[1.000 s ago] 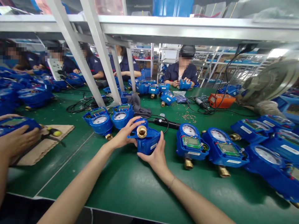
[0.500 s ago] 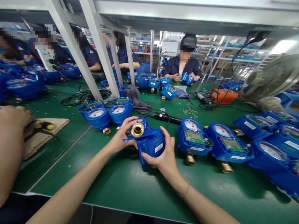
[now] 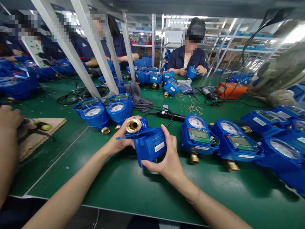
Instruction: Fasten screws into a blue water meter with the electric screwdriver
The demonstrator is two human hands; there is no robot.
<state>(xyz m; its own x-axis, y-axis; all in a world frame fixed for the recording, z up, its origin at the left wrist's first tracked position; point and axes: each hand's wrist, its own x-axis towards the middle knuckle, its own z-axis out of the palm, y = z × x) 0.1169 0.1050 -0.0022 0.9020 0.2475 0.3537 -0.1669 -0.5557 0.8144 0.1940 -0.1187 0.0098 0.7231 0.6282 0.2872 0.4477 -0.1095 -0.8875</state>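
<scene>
Both my hands hold one blue water meter (image 3: pixel 151 144) just above the green table. Its brass threaded pipe end faces me at the upper left, and a white barcode label shows on its side. My left hand (image 3: pixel 119 140) is closed round the pipe-end side, its fingers partly hidden behind the meter. On the other side, my right hand (image 3: pixel 164 156) grips the body, thumb low in front and index finger along the top edge. The meter's dial and screen face away from view. Behind it lies a black electric screwdriver (image 3: pixel 171 115) with a cable.
Two blue meters (image 3: pixel 92 112) stand left behind my hands. Several more, such as a meter with a display (image 3: pixel 199 135), line the right. Small screws (image 3: pixel 193 109) lie scattered farther back. A co-worker's arm (image 3: pixel 8 152) is at left near pliers (image 3: pixel 35 130). Metal posts (image 3: pixel 95 47) rise from the table.
The meter in my hands has shifted slightly left and tilted a little, its brass end now turned more upward. The camera view has moved slightly. The co-worker opposite has turned the meter they hold.
</scene>
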